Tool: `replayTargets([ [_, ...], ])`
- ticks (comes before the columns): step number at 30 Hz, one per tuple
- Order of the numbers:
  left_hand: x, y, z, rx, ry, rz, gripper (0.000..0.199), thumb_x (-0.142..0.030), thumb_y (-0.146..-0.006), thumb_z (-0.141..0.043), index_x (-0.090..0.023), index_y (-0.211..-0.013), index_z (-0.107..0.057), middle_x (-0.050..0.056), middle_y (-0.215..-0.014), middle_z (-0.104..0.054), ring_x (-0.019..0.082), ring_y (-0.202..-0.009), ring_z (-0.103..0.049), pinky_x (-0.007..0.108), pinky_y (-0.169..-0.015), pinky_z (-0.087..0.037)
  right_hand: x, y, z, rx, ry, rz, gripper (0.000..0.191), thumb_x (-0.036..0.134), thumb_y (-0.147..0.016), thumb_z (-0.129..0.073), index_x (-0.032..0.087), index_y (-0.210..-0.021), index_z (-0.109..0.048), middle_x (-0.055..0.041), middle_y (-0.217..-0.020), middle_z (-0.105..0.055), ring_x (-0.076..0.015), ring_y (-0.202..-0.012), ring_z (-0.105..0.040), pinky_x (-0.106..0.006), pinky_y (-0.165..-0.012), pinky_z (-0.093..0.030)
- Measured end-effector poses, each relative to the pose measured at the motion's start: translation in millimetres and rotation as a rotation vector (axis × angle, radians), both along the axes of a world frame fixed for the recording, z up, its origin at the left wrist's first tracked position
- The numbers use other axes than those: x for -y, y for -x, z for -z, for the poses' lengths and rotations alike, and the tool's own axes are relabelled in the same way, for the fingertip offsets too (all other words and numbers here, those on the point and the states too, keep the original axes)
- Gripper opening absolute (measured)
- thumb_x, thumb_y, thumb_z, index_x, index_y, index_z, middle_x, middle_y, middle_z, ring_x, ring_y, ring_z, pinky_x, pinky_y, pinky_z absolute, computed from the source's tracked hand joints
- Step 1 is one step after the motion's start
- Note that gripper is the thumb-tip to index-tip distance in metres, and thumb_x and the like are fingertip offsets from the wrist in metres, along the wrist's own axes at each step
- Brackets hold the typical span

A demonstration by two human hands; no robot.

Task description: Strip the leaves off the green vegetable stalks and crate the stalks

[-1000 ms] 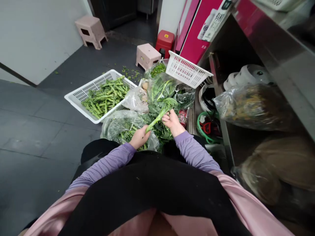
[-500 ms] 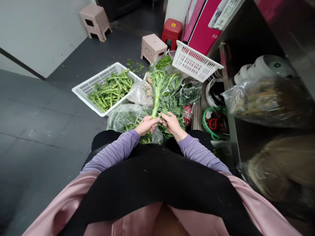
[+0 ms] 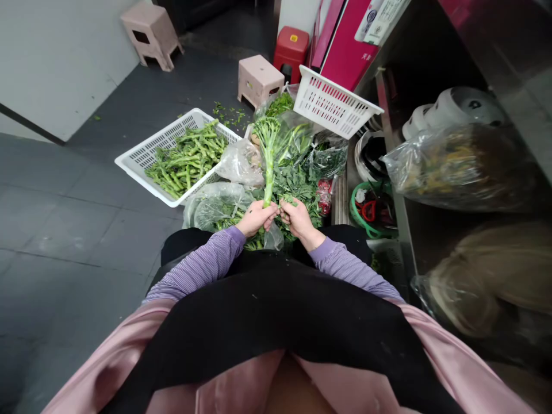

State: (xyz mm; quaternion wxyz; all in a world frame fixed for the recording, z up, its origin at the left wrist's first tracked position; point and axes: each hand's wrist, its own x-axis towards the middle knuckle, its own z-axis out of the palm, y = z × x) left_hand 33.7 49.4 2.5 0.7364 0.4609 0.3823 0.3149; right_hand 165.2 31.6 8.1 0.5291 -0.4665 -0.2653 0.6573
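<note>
My left hand [image 3: 257, 218] is closed around the lower stem of a broccolini stalk [image 3: 268, 167], which stands nearly upright with its floret head pointing away from me. Close beside it, my right hand [image 3: 299, 219] pinches a small green leaf [image 3: 290, 200] near the stalk's base; whether the leaf is still attached is hidden by the fingers. Beneath both hands lies a heap of loose leaves [image 3: 297, 183], partly over a clear plastic bag [image 3: 202, 204]. Left of them, a white slotted basket [image 3: 142, 167] holds many green stalks [image 3: 185, 161].
Pink stools [image 3: 259, 77] and a red stool [image 3: 291, 49] stand at the back. A white basket [image 3: 336, 106] tilts over bagged greens. On the right are a metal shelf [image 3: 407, 236] with bagged goods and a green basket [image 3: 361, 221]. Leaf scraps [image 3: 228, 115] litter the floor.
The view has shifted slightly, moving the surroundings a little left and up. My left hand keeps its hold on the stalk; my right fingers have curled in more around the leaf.
</note>
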Motion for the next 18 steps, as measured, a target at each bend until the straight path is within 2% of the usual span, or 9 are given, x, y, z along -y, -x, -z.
replayTargets([
  [3,0.9,3.2,-10.6,0.152,0.089,0.017,0.018,-0.028,-0.075,-0.058,-0.015,-0.066,-0.048,-0.009,-0.045,-0.034,0.003,-0.032,-0.030,0.017,-0.036,-0.033,-5.0,-11.4,8.6,-0.300,0.166,-0.078,0.022,0.022,-0.075,-0.058,0.019,-0.067,-0.038,0.0103,-0.049,-0.033,-0.0008,-0.034,-0.018,-0.014,-0.031,-0.013],
  [6,-0.7,9.8,-14.3,0.259,0.186,0.096,0.019,-0.029,-0.077,-0.055,-0.015,-0.066,-0.049,-0.009,-0.044,-0.031,0.003,-0.029,-0.027,0.018,-0.033,-0.033,-14.9,-28.8,16.5,-0.386,0.260,0.017,0.023,0.022,-0.079,-0.052,0.020,-0.066,-0.033,0.0104,-0.049,-0.031,-0.0016,-0.034,-0.018,-0.014,-0.030,-0.013],
  [9,-1.8,15.9,-6.8,0.281,0.314,0.353,0.026,-0.035,-0.078,-0.050,-0.010,-0.083,-0.059,-0.007,-0.044,-0.038,0.004,-0.025,-0.025,0.019,-0.028,-0.029,-29.1,-41.2,11.6,-0.293,0.190,0.037,0.027,0.030,-0.080,-0.056,0.020,-0.067,-0.034,0.0075,-0.055,-0.043,-0.0019,-0.035,-0.023,-0.015,-0.030,-0.014],
  [12,-1.2,19.6,2.3,0.367,0.412,0.578,0.038,-0.035,-0.071,-0.048,-0.007,-0.093,-0.061,-0.004,-0.042,-0.042,0.007,-0.022,-0.025,0.020,-0.024,-0.028,-42.8,-44.0,-6.2,-0.208,0.081,-0.034,0.020,0.027,-0.075,-0.062,0.018,-0.077,-0.044,0.0058,-0.063,-0.051,-0.0016,-0.037,-0.027,-0.015,-0.032,-0.014],
  [15,0.5,21.8,2.5,0.400,0.468,0.662,0.038,-0.035,-0.067,-0.047,-0.007,-0.088,-0.062,-0.002,-0.039,-0.041,0.009,-0.022,-0.027,0.021,-0.023,-0.027,-50.5,-41.7,-25.1,-0.233,-0.016,-0.098,0.023,0.028,-0.074,-0.065,0.019,-0.087,-0.049,0.0083,-0.059,-0.046,-0.0015,-0.037,-0.027,-0.015,-0.034,-0.013],
  [18,2.8,22.7,-3.6,0.310,0.509,0.684,0.036,-0.038,-0.064,-0.047,-0.007,-0.076,-0.061,0.000,-0.036,-0.037,0.011,-0.022,-0.029,0.022,-0.023,-0.024,-51.9,-38.4,-36.3,-0.220,-0.098,-0.084,0.032,0.038,-0.071,-0.070,0.019,-0.079,-0.045,0.0098,-0.057,-0.041,-0.0005,-0.037,-0.024,-0.015,-0.034,-0.012],
])
